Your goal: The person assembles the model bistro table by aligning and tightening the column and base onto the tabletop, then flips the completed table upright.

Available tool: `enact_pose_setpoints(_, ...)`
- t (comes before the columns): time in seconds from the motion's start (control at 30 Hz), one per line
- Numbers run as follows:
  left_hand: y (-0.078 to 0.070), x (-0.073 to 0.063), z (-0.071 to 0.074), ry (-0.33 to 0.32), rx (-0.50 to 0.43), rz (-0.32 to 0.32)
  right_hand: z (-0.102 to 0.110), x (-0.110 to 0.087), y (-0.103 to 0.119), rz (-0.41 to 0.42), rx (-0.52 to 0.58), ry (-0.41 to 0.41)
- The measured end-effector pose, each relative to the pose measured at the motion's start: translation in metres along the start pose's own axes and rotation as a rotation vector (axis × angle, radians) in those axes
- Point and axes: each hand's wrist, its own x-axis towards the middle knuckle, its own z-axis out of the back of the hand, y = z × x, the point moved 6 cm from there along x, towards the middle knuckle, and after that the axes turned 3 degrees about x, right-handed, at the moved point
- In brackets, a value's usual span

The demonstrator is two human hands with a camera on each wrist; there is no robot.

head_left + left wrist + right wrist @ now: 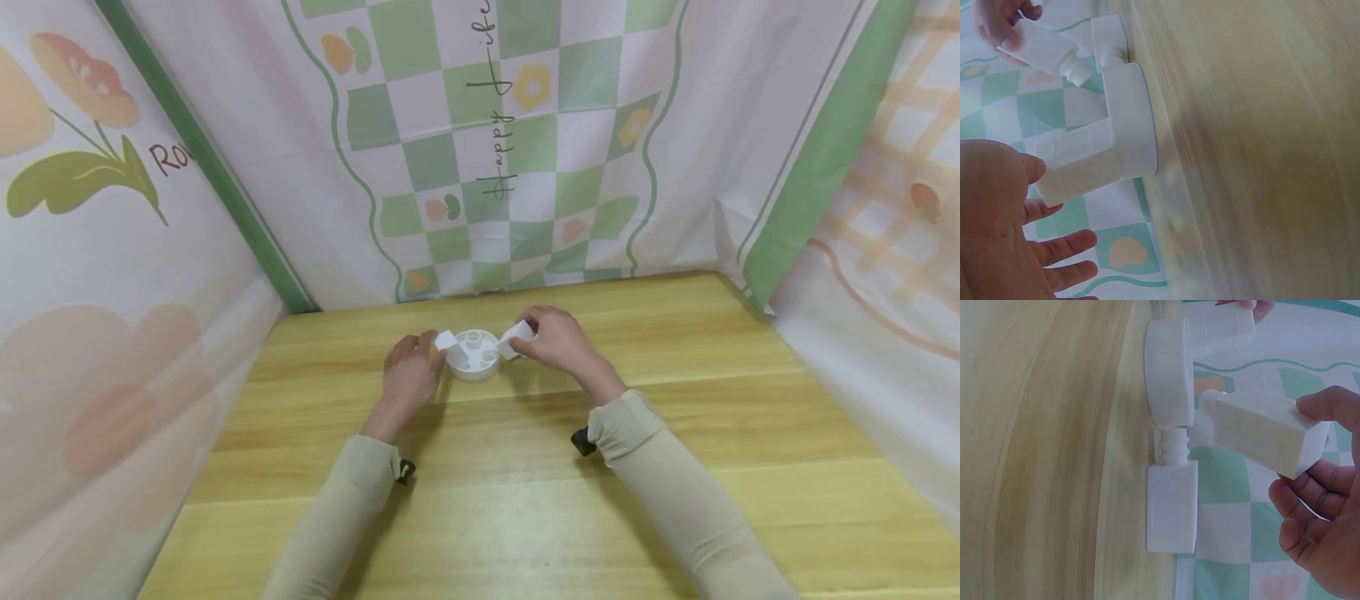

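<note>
A shallow round white holder [474,372] with raised rings inside sits on the table. At its left, my left hand [408,372] pinches a square white bottle [1079,164] by its outer end, between thumb and index finger; the other fingers are spread. That bottle leans, its inner end hidden behind the holder's wall. On the other side my right hand [560,339] holds a second square white bottle [1266,428] by its base end, tilted above the table, neck pointing down toward the holder. A third white bottle [1172,509] lies on its side below it, neck against the holder.
The wooden table [517,500] carries the holder near its back edge. Printed curtains hang close behind it, with a green checked pattern [487,167], and along both sides. A dark wrist strap piece [582,442] protrudes under the right cuff.
</note>
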Motion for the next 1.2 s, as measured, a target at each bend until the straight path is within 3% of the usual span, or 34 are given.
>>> enact_pose_setpoints(0.87, 0.001, 0.001, -0.002, 0.018, -0.007, 0.009, -0.021, 0.021, 0.025, 0.101, -0.176, 0.073)
enact_pose_setpoints(1.2, 0.001, 0.001, -0.001, 0.007, 0.013, -0.002, -0.025, 0.028, 0.03, 0.088, -0.204, 0.077)
